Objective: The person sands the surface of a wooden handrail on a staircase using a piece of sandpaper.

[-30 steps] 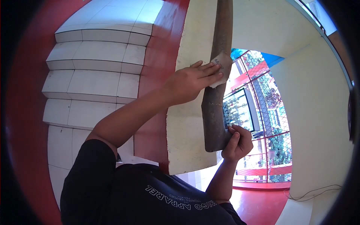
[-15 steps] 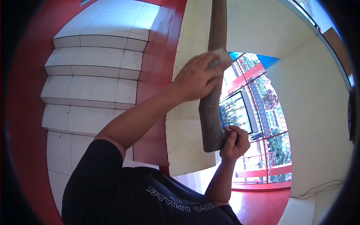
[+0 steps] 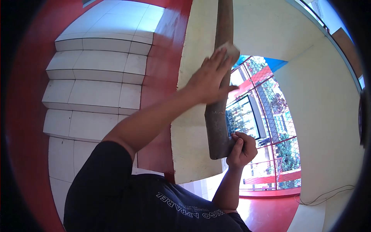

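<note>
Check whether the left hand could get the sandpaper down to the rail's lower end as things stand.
Probably yes, almost all the way: below the left hand and sandpaper, the rail face is bare. Only the right hand, gripping the lower end, covers the last stretch.

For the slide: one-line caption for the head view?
Left hand presses sandpaper against a rusty handrail; right hand grips its lower end.

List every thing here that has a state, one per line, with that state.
Handrail: dull, worn, gripped at its lower end.
Sandpaper: pressed flat on the handrail.
Left hand: fingers spread over the sandpaper.
Right hand: closed on the handrail's end.
Stairs: white tiles, bare.
</note>
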Motion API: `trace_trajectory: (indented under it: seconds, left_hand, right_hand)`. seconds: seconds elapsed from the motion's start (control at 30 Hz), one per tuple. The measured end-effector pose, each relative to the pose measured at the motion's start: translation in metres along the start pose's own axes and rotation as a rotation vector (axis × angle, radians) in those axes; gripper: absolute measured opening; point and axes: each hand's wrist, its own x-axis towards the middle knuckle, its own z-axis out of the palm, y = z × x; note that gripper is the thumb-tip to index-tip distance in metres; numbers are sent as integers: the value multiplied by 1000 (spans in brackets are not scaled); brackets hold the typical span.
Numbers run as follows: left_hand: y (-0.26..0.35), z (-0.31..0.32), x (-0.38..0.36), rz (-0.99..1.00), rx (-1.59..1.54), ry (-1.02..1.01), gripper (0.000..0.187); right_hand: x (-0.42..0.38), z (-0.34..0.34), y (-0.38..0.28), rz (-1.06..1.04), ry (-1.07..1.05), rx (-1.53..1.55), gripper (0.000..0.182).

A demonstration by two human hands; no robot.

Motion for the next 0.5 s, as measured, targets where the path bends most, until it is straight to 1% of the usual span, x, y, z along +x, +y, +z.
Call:
trace_trajectory:
  seconds: [0.03, 0.13, 0.17, 0.23, 0.27, 0.37, 0.43, 0.47, 0.5]
  left_hand:
    - [8, -1, -14, 5, -11, -14, 97]
    - [24, -13, -26, -28, 38, -106, 103]
    - [20, -10, -7, -40, 143, -90, 103]
    - [-2, -6, 48, -104, 108, -59, 92]
    - [-7, -9, 63, -129, 96, -40, 88]
    - [3, -33, 70, -170, -17, -109, 83]
    - [0, -14, 4, 64, 111, -136, 95]
    - [21, -19, -29, 72, 75, -178, 95]
    - [35, -25, -48, 81, 38, -223, 94]
  right_hand:
    - [0, -1, 0, -5, -1, 6, 19]
    - [2, 2, -1, -7, 3, 19, 18]
    - [3, 1, -2, 0, -5, 15, 18]
    - [1, -1, -1, 8, -14, 4, 18]
    - [1, -1, 0, -6, -20, -7, 18]
    - [0, -2, 2, -35, -16, -34, 18]
    - [1, -2, 1, -46, -5, -33, 18]
    - [2, -4, 2, -59, -33, -23, 20]
    - [2, -6, 3, -69, -59, -13, 22]
